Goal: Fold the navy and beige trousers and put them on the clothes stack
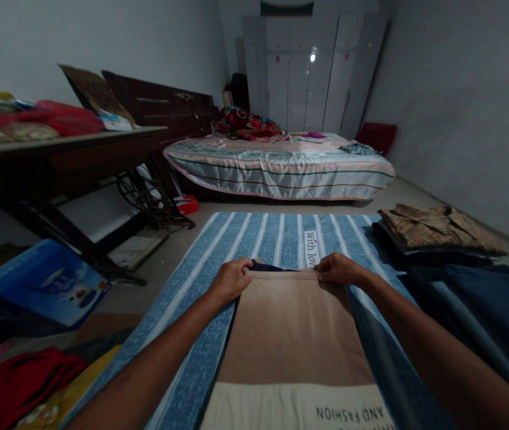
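A tan and cream garment [294, 334] with printed letters lies flat on a blue striped mat [258, 239] in front of me. A dark blue edge shows at its far end. My left hand [231, 279] is closed on the far left corner of the garment. My right hand [339, 269] pinches the far right corner. Both arms reach forward over the cloth.
Folded brown patterned clothes [438, 226] and dark blue fabric [483, 310] lie to the right. Red and yellow cloth [17, 382] and a blue bag [43, 280] lie at left. A sewing-machine table [70, 149] stands left, a bed [281, 164] behind, a wardrobe [308, 71] at the back.
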`<action>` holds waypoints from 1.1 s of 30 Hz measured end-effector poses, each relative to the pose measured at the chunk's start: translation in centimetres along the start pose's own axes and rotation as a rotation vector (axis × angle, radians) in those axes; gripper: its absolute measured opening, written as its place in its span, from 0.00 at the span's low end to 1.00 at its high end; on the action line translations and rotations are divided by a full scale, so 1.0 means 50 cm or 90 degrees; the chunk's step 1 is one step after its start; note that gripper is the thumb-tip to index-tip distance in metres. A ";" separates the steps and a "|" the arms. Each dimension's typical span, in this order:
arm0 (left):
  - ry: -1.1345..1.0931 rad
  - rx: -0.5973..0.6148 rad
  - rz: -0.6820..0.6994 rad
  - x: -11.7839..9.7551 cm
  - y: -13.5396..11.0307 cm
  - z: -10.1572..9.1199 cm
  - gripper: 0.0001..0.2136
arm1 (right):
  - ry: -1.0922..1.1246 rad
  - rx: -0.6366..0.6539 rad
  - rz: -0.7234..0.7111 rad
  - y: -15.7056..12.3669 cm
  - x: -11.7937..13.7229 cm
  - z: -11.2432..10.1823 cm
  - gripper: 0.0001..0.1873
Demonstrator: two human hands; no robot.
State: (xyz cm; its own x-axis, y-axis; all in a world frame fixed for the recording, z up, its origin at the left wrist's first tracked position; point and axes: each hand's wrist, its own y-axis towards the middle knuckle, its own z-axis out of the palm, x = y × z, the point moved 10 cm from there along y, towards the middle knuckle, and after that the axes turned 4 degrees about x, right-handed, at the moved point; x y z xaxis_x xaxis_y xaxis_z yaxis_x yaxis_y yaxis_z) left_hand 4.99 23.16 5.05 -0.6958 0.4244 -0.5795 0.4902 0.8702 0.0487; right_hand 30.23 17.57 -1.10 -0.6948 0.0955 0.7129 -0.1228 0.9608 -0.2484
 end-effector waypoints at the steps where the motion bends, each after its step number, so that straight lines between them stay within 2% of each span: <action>1: -0.009 0.001 0.003 -0.002 0.000 -0.002 0.14 | -0.002 -0.001 -0.003 -0.003 0.004 -0.001 0.06; 4: -0.025 0.010 0.011 -0.013 -0.003 -0.010 0.15 | -0.008 -0.006 -0.017 -0.014 0.018 -0.009 0.07; 7: -0.035 0.002 0.024 -0.033 0.000 -0.037 0.14 | -0.013 -0.015 -0.030 -0.023 0.031 -0.029 0.09; 11: -0.030 -0.033 0.030 -0.042 0.027 -0.069 0.14 | -0.030 -0.039 -0.035 -0.017 0.043 -0.062 0.10; 13: -0.009 -0.029 0.025 -0.033 0.046 -0.058 0.13 | -0.047 -0.050 -0.030 -0.005 0.042 -0.067 0.09; 17: 0.037 0.029 0.019 -0.002 0.066 0.009 0.11 | -0.085 -0.057 -0.012 0.022 0.029 -0.049 0.05; 19: 0.034 0.032 0.008 0.012 0.064 0.027 0.12 | -0.097 -0.062 -0.007 0.028 0.021 -0.041 0.06; 26: 0.006 0.015 -0.007 0.016 0.051 0.013 0.12 | -0.102 -0.053 -0.002 0.024 0.015 -0.039 0.07; 33: 0.053 0.002 -0.014 0.019 0.044 0.009 0.14 | -0.102 -0.058 -0.003 0.025 0.014 -0.038 0.07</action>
State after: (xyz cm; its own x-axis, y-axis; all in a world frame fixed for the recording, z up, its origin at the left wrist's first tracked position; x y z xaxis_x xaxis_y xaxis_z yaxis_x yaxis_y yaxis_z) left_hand 5.67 25.37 4.22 -0.7477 0.4241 -0.5110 0.4752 0.8792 0.0344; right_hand 30.95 19.33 0.36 -0.7988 0.0550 0.5991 -0.0668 0.9816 -0.1791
